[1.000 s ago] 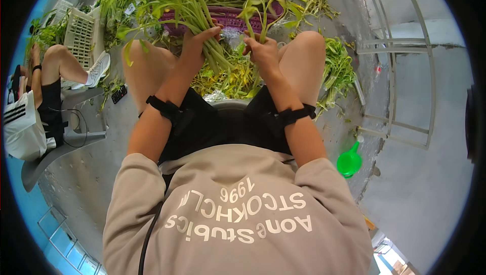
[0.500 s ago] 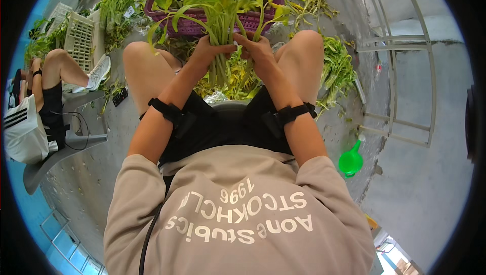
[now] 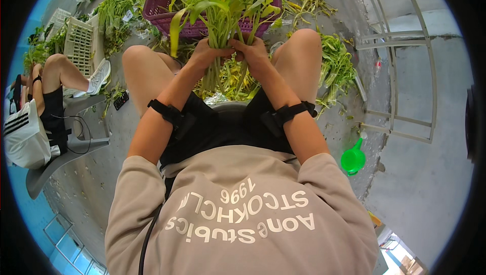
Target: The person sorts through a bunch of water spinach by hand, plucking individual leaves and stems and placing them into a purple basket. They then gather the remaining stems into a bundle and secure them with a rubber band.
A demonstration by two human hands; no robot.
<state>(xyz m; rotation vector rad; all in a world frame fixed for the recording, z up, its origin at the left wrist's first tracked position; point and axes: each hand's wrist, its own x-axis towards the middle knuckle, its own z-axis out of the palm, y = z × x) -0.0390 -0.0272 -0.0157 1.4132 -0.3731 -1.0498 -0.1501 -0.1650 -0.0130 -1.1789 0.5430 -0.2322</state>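
Observation:
Between my knees my left hand is closed around the stems of a bunch of long-stemmed leafy greens. My right hand grips a few stems on the bunch's right side, and the thumbs and fingers of both hands almost meet. The leaves point away from me, and the cut stem ends hang below my hands. A yellowed leaf droops at the left of the bunch. Just behind stands a purple plastic crate, partly covered by the leaves. Loose yellow leaves and trimmings lie on the floor under my hands.
Heaps of greens lie at the far left and beside my right knee. A cream crate and a seated person are at left. On the right are a metal frame and a green funnel-like item.
The bunch has tilted slightly and its leaves have shifted, with the yellowed leaf now hanging closer to my left hand. Both hands keep their grip and have moved only a little.

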